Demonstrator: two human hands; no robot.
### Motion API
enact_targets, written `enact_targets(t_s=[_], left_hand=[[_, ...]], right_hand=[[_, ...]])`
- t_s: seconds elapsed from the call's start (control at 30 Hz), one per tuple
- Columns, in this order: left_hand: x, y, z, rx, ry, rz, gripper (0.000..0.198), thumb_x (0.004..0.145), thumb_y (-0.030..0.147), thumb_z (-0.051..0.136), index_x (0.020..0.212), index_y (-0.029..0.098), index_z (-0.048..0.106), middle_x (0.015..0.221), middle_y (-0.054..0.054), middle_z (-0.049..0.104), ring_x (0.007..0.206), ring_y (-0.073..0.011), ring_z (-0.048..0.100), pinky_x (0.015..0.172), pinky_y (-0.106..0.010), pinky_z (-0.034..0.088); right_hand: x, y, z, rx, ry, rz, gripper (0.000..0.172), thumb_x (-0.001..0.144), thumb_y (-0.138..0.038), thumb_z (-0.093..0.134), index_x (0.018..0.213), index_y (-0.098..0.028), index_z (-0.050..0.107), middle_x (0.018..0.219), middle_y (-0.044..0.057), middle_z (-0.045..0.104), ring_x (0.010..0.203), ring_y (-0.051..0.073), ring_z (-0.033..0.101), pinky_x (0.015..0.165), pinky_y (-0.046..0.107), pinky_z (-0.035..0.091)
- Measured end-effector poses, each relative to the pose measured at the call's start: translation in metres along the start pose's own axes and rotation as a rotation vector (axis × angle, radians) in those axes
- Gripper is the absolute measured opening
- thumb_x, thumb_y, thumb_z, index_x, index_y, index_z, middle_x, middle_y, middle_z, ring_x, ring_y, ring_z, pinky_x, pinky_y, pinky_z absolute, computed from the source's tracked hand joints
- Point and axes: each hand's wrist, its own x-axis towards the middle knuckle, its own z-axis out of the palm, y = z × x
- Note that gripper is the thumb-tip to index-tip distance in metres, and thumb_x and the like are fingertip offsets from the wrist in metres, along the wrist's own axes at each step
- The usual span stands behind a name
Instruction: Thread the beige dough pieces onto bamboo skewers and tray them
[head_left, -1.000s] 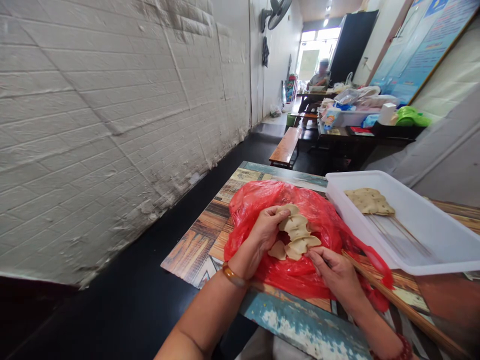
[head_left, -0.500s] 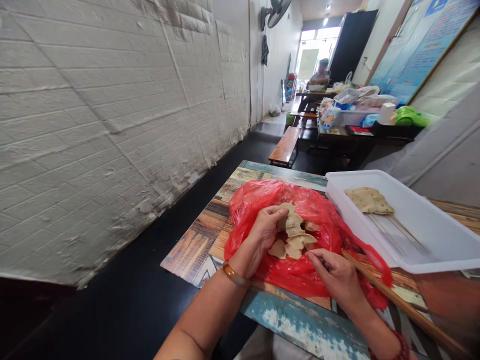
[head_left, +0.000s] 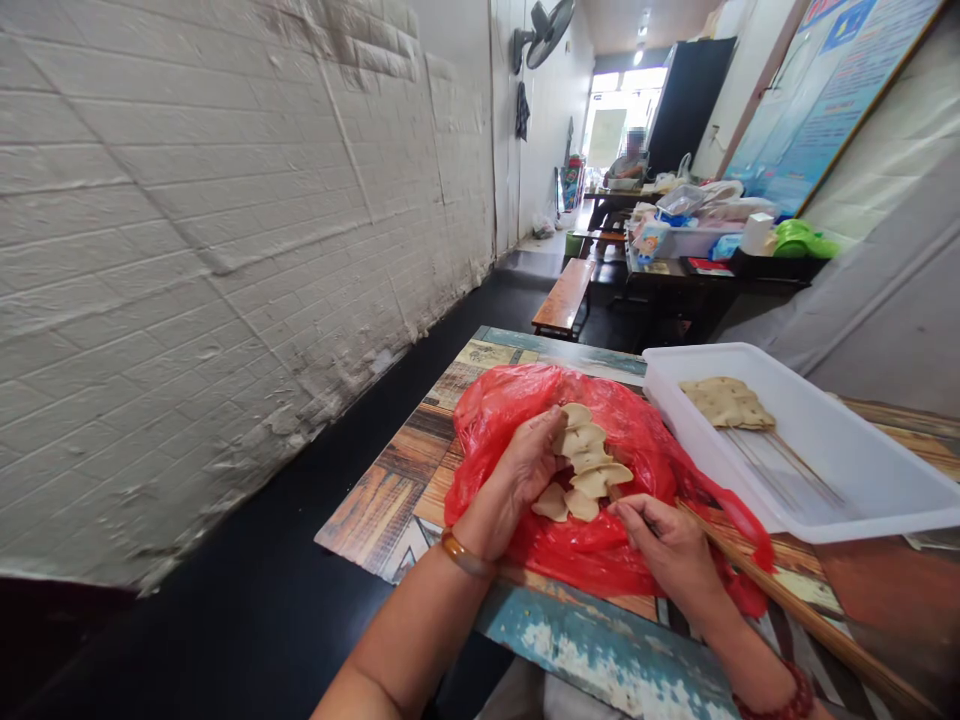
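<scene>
My left hand (head_left: 529, 465) is closed on the edge of a row of thin, round, tan slices (head_left: 586, 440), which look like flat dough or tofu pieces. Below and right of them, my right hand (head_left: 671, 545) pinches a thin wooden skewer, largely hidden by the fingers, its visible end against the lowest slices. Both hands work over an open red plastic bag (head_left: 491, 400), where more loose slices (head_left: 553, 502) show. A bundle of bare wooden skewers (head_left: 806, 610) lies slanting beside my right wrist.
A white plastic tub (head_left: 885, 455) on the right holds skewered tan slices (head_left: 726, 402). The patterned tabletop (head_left: 375, 500) ends at the left above a dark floor. Beyond are a bench (head_left: 566, 295), a cluttered table (head_left: 675, 265) and a seated person (head_left: 628, 168).
The view has shifted slightly. My left fingers have moved a little off the top slice, and the row of slices now faces up more fully. My right hand stays by the lowest slices.
</scene>
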Motion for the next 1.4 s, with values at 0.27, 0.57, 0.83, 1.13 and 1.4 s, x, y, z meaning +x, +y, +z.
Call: enact_targets(t_s=[0.27,0.57,0.83,1.13,1.4], left_hand=[[0.01,-0.011,-0.011,-0.039,-0.051,0.002,0.031,0.065,0.033,0.076,0.086,0.013,0.062,0.076,-0.006,0.064,0.065,-0.0146,0.059,0.066,-0.028,0.048],[0.007,-0.008,-0.008,-0.046,0.017,0.054,0.031,0.065,0.032,0.075,0.083,0.011,0.062,0.074,-0.006,0.065,0.061,-0.014,0.058,0.064,-0.027,0.046],[0.009,-0.013,-0.007,-0.021,0.065,0.052,0.035,0.062,0.033,0.078,0.084,0.01,0.063,0.074,-0.007,0.066,0.061,-0.0148,0.058,0.062,-0.027,0.045],[0.007,-0.014,-0.005,0.0,0.055,0.071,0.036,0.059,0.035,0.079,0.08,0.01,0.063,0.069,-0.006,0.065,0.058,-0.014,0.058,0.059,-0.026,0.045],[0.008,-0.016,-0.005,0.001,0.02,0.048,0.033,0.063,0.034,0.077,0.083,0.011,0.065,0.073,-0.007,0.067,0.062,-0.0158,0.06,0.063,-0.027,0.047]], right_hand=[[0.002,0.007,0.005,0.127,-0.092,0.106,0.029,0.086,-0.042,0.05,0.076,-0.019,0.066,0.05,-0.004,0.05,0.044,0.013,0.048,0.044,0.022,0.039],[-0.002,0.013,0.008,0.002,-0.037,-0.009,0.03,0.088,-0.041,0.049,0.076,-0.02,0.068,0.07,0.003,0.068,0.067,0.02,0.065,0.061,0.026,0.048],[-0.004,0.013,0.012,-0.06,0.013,-0.029,0.033,0.088,-0.041,0.047,0.073,-0.02,0.068,0.065,0.004,0.067,0.061,0.02,0.064,0.057,0.027,0.049],[-0.002,0.005,0.011,-0.076,0.05,-0.063,0.036,0.088,-0.042,0.046,0.067,-0.02,0.065,0.058,0.002,0.065,0.054,0.017,0.061,0.054,0.025,0.047],[0.001,0.004,0.012,-0.033,0.042,-0.034,0.034,0.087,-0.043,0.047,0.07,-0.02,0.065,0.055,0.002,0.06,0.051,0.017,0.057,0.051,0.026,0.043]])
